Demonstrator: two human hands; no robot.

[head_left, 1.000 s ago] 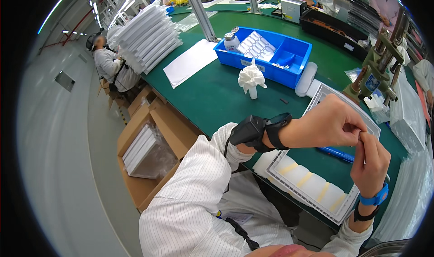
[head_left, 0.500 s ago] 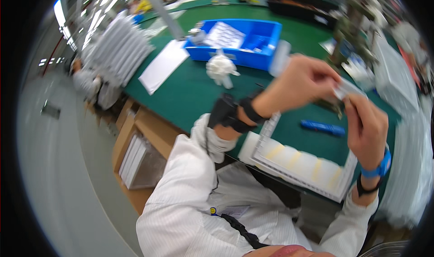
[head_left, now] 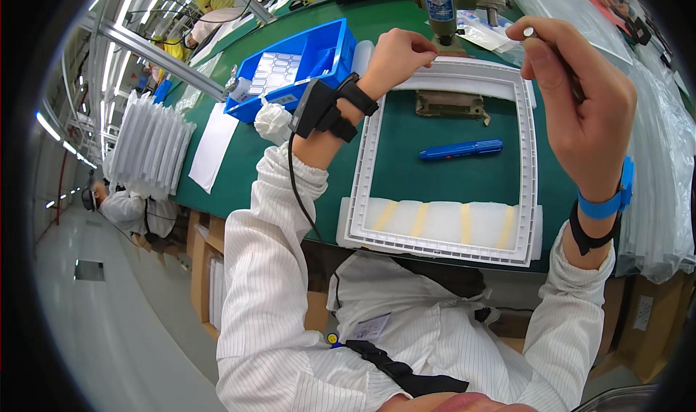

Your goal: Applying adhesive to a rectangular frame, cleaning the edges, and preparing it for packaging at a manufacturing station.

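Note:
A white rectangular plastic frame lies on the green table before me. White foam with yellow strips supports its near side. My right hand is raised over the frame's far right corner, thumb and forefinger pinching a small round whitish piece. At the far left corner is my left hand, fingers pressed together; whatever they may hold is hidden. Inside the frame's opening lies a blue marker pen, touched by neither hand.
A blue bin holding a label sheet stands at the back left, beside crumpled white material and a white paper. A green metal bench machine rises behind the frame. Clear plastic-wrapped sheets line the right; stacked white pieces stand left.
My hands have come apart; before, they met over a whitish piece. My left hand moved to the frame's far left corner. The view has shifted, showing the whole frame.

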